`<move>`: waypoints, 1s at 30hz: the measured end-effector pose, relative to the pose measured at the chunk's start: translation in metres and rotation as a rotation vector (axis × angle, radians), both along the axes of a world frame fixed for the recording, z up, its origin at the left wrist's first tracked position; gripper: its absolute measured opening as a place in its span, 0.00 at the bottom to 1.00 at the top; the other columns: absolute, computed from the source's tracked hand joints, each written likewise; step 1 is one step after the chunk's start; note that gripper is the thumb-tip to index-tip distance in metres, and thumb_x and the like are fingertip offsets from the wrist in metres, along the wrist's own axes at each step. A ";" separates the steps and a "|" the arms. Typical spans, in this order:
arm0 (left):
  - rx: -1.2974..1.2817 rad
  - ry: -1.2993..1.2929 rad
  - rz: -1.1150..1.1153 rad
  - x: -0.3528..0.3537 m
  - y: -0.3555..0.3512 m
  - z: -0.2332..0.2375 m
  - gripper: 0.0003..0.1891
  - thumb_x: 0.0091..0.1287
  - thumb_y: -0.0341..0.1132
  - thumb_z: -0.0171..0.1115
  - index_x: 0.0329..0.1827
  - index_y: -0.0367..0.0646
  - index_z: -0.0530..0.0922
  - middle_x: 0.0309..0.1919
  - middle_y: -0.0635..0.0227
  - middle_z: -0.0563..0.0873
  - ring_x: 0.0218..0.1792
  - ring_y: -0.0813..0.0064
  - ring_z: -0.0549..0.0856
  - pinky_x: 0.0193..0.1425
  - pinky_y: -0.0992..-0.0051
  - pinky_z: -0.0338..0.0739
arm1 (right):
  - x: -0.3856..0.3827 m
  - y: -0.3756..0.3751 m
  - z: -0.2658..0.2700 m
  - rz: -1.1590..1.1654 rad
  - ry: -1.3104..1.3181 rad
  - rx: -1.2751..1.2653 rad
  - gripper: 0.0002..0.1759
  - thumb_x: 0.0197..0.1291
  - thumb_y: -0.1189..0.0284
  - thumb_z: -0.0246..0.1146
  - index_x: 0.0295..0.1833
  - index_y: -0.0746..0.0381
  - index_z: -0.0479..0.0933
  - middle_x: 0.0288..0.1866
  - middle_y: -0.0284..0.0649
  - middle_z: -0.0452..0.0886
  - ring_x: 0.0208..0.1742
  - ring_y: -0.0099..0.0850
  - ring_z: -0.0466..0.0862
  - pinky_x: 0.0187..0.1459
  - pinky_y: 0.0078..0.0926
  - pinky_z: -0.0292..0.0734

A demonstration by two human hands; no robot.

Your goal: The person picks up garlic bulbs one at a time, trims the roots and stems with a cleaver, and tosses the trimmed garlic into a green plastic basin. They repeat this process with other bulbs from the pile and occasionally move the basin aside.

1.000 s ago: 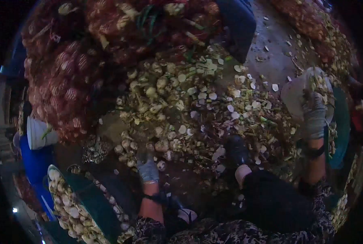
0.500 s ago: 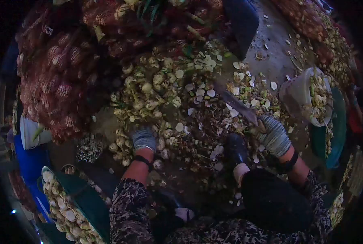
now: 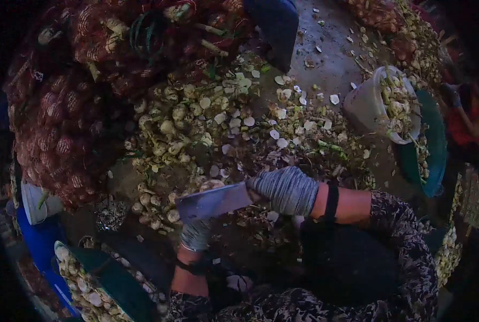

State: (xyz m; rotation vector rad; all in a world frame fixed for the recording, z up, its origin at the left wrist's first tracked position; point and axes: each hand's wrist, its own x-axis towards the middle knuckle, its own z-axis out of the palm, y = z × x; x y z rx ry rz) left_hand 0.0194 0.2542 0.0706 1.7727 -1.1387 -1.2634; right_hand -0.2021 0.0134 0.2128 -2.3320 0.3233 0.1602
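Observation:
My right hand (image 3: 288, 190), in a striped grey knitted glove, is closed around the handle of a cleaver (image 3: 215, 202). The broad blade points left and crosses over my left hand (image 3: 195, 235), which wears the same kind of glove. The blade hides my left fingers, so I cannot see whether they hold anything. Beyond the hands lies a heap of pale bulbs (image 3: 167, 126) with short stems, garlic by their look. Cut white discs (image 3: 282, 143) and brown trimmings (image 3: 261, 159) are scattered to the right of the heap.
Red mesh sacks of bulbs (image 3: 57, 139) stand at the left and back. A tipped white bucket (image 3: 361, 110) holds trimmings at right, beside a green tub (image 3: 435, 145). Another green tub (image 3: 113, 276) filled with pale bulbs is at lower left, near a blue container (image 3: 35, 231). Another person's arm (image 3: 467, 121) shows far right.
My right hand has swung left with the cleaver, bringing its blade over my left hand. My left hand has drawn back from the bulb heap toward me. The view has shifted.

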 end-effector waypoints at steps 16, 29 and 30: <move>-0.131 0.057 -0.150 -0.070 -0.051 0.073 0.23 0.72 0.37 0.57 0.68 0.37 0.70 0.64 0.58 0.77 0.64 0.64 0.77 0.68 0.67 0.72 | -0.010 0.013 0.002 0.153 -0.006 -0.070 0.14 0.51 0.72 0.65 0.45 0.56 0.76 0.33 0.42 0.81 0.37 0.44 0.85 0.36 0.43 0.79; -0.197 -0.090 -0.113 -0.074 -0.058 0.089 0.23 0.73 0.41 0.56 0.67 0.41 0.71 0.64 0.61 0.77 0.63 0.64 0.78 0.64 0.66 0.76 | -0.006 0.014 -0.022 0.115 0.160 -0.049 0.09 0.57 0.71 0.61 0.44 0.56 0.77 0.32 0.45 0.83 0.36 0.46 0.86 0.34 0.44 0.81; -0.209 -0.139 -0.095 -0.074 -0.060 0.097 0.23 0.73 0.42 0.56 0.67 0.41 0.72 0.64 0.61 0.77 0.63 0.65 0.78 0.64 0.66 0.76 | -0.009 0.012 -0.032 0.108 0.064 -0.104 0.11 0.53 0.69 0.64 0.44 0.57 0.77 0.32 0.45 0.83 0.36 0.47 0.86 0.34 0.43 0.80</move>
